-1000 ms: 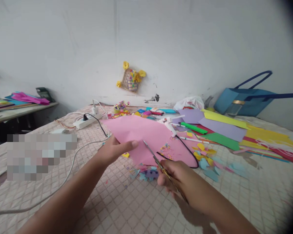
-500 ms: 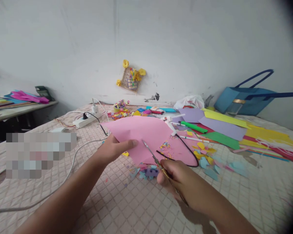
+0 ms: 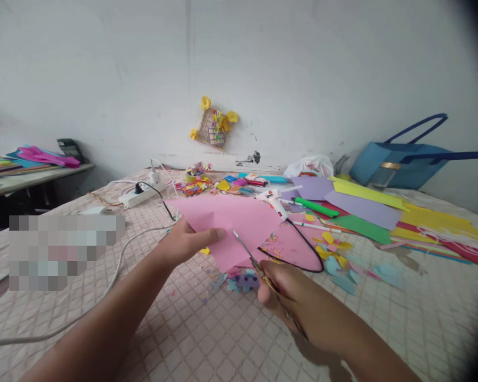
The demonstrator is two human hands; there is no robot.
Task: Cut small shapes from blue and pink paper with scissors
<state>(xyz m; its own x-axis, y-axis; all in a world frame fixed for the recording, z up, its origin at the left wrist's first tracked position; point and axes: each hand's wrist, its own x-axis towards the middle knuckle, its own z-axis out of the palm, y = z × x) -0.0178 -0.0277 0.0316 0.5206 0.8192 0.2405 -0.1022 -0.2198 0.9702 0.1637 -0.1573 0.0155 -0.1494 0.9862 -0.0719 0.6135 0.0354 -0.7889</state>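
Observation:
A sheet of pink paper (image 3: 235, 215) is held up over the table by my left hand (image 3: 189, 241), its thumb lying on top and the other fingers hidden beneath. My right hand (image 3: 287, 289) grips a pair of scissors (image 3: 249, 253), with the metal blades pointing up and left across the paper close to my left thumb. The blades look nearly closed at the sheet. Below the paper's near edge lie blue and purple paper cutouts (image 3: 242, 281). A white glue gun (image 3: 274, 202) rests just beyond the right side of the sheet.
Coloured paper sheets (image 3: 364, 209) spread over the right side, near a blue bag (image 3: 398, 164). Yellow and blue scraps (image 3: 336, 254) lie right of my hands. A power strip (image 3: 143, 195) and a grey cable (image 3: 121, 260) are on the left. A green marker (image 3: 316, 207) lies behind.
The far edge of the pink paper has dipped, showing more of the glue gun. My hands and the scissors have barely moved.

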